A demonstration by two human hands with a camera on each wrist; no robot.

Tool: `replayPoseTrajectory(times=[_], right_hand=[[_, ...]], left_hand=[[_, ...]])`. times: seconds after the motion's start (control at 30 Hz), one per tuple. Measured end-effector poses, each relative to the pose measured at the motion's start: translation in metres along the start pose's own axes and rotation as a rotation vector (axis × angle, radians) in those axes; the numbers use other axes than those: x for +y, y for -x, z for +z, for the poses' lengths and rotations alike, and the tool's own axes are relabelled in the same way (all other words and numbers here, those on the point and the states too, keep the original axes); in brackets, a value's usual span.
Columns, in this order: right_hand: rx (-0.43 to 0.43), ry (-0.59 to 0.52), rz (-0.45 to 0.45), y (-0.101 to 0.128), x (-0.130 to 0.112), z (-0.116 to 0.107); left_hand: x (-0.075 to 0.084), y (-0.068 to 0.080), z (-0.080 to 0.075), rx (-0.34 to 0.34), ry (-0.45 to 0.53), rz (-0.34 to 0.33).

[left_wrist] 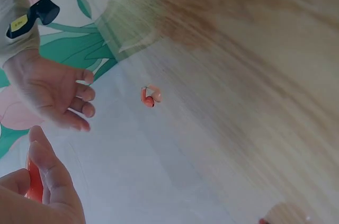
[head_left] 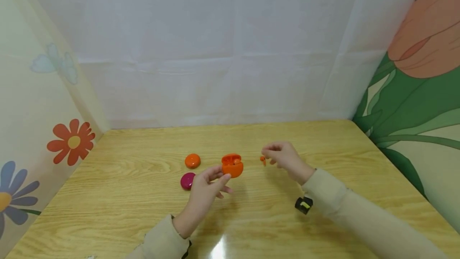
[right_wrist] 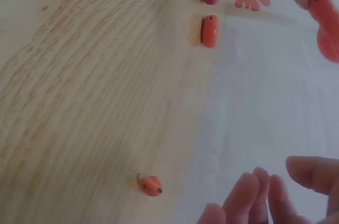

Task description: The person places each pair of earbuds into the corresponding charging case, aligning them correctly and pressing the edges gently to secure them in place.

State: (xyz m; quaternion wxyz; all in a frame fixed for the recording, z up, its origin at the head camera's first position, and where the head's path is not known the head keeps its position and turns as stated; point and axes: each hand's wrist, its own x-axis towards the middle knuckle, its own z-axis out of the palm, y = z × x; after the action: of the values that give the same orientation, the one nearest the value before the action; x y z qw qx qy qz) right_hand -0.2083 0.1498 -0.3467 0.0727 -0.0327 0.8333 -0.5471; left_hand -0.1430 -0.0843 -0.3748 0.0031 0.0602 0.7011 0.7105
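My left hand (head_left: 206, 187) pinches an orange earbud case (head_left: 232, 170) between thumb and fingers, holding it above the table with its lid raised. Inside the case, a paler orange piece shows in the right half. An orange earbud (head_left: 263, 160) with a short stem lies on the table to the right of the case. Just over this earbud is my right hand (head_left: 285, 159), its fingers loosely bent. The left wrist view shows the right hand (left_wrist: 53, 91) with nothing in its fingers and the earbud (left_wrist: 151, 98) apart from it.
A closed round orange case (head_left: 192, 161) stands on the wooden table (head_left: 136, 171) left of the left hand. Nearer is a closed magenta case (head_left: 187, 181), partly behind that hand. A black wrist device (head_left: 304, 205) with a yellow label hangs under the right sleeve. White cloth (head_left: 230, 51) backs the table.
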Motion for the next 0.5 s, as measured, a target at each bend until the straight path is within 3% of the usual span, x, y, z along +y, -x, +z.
replayPoseTrajectory(times=[0.5], right_hand=[[0.026, -0.06, 0.217, -0.031, 0.02, 0.001]], left_hand=[[0.005, -0.002, -0.001, -0.025, 0.008, -0.051]])
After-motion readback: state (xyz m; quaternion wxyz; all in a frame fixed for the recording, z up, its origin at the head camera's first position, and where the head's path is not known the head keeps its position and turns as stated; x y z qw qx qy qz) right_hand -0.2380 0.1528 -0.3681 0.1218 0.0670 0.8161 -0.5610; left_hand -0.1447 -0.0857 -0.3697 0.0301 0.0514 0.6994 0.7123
